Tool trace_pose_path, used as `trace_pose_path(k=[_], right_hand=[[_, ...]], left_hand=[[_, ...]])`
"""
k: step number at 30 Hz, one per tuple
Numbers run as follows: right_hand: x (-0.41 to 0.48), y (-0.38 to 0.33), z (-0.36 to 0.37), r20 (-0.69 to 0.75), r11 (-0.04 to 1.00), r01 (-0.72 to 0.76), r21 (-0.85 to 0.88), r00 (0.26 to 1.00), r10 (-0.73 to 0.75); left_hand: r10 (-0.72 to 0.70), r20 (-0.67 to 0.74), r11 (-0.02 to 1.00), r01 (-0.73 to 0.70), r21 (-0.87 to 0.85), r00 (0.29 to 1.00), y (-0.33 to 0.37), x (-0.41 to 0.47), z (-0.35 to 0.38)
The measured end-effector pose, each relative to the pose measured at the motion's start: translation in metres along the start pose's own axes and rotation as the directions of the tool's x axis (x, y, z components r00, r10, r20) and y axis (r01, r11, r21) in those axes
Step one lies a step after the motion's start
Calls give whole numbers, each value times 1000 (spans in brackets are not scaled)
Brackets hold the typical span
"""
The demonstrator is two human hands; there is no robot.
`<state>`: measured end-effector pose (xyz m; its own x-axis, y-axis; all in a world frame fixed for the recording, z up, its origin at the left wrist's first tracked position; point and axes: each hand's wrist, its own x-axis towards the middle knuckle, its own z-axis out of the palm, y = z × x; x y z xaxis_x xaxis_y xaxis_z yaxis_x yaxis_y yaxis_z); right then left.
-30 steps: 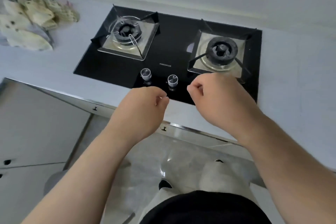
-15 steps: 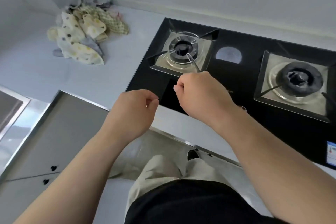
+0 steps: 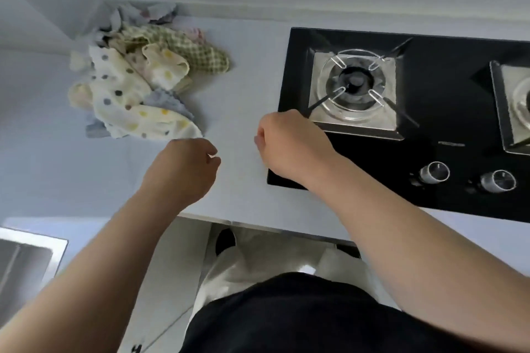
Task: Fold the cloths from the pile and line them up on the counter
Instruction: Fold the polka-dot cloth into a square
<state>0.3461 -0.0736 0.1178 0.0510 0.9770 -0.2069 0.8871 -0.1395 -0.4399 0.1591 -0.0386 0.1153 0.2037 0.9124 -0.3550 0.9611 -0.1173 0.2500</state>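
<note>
Two curled, empty hands — left hand [image 3: 183,169], right hand [image 3: 289,143] — just short of cloth pile [image 3: 143,86].

Pale grey desk [image 3: 243,89] running along the wall. A loose pile of cloths [image 3: 140,86], spotted, checked and grey, lies on it in the far left corner. A black two-burner gas hob [image 3: 430,129] is set into the desk at right, well apart from the pile.
</note>
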Motion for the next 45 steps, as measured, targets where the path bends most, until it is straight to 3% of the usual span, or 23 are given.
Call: trace_pose_path(k=[5, 8, 11, 18, 22, 24, 26, 29, 32, 34, 36, 38, 42, 45], right_hand=[[53, -67, 53, 89, 992, -126, 27, 988, 123], [77, -88, 73, 115, 988, -148, 33, 983, 143], [103, -100, 97, 52, 989, -142, 47, 989, 140], [138, -91, 154, -116, 994, -74, -75, 991, 65], [137, -88, 150, -288, 998, 58, 23, 956, -49], [134, -93, 144, -297, 982, 136, 128, 950, -93], [130, -102, 139, -262, 931, 201, 306, 957, -120], [116, -119, 130, -245, 732, 284, 619, 956, -163], [93, -137, 116, -192, 496, 271, 825, 960, -204], [74, -148, 103, -189, 410, 251, 877, 964, -186], [52, -156, 89, -207, 387, 257, 885, 964, -168], [31, -161, 80, -253, 376, 291, 880, 956, -149], [-2, -158, 74, -328, 353, 330, 875, 942, -68], [-25, -151, 67, -399, 367, 373, 852, 917, -5]], left_hand=[[16, 56, 998, -19, 57, 998, -91, 47, -7], [29, -30, 999, -28, 35, 999, -115, 60, -1], [62, -172, 998, -64, -5, 983, -130, 72, 20], [194, -510, 973, -232, -11, 838, -150, 100, 83], [215, -625, 953, -300, -32, 751, -154, 103, 101], [158, -661, 958, -275, -77, 734, -156, 102, 107], [146, -689, 961, -266, -71, 710, -155, 100, 110], [102, -749, 960, -262, -99, 655, -153, 95, 105], [-76, -803, 920, -269, -286, 591, -163, 87, 91], [-171, -833, 853, -344, -392, 527, -169, 70, 71], [-210, -842, 800, -408, -440, 497, -170, 48, 49], [-210, -827, 767, -437, -470, 521, -167, 26, 33], [-131, -808, 808, -411, -423, 575, -160, -4, 18], [-14, -847, 846, -445, -293, 532, -155, -27, 14]])
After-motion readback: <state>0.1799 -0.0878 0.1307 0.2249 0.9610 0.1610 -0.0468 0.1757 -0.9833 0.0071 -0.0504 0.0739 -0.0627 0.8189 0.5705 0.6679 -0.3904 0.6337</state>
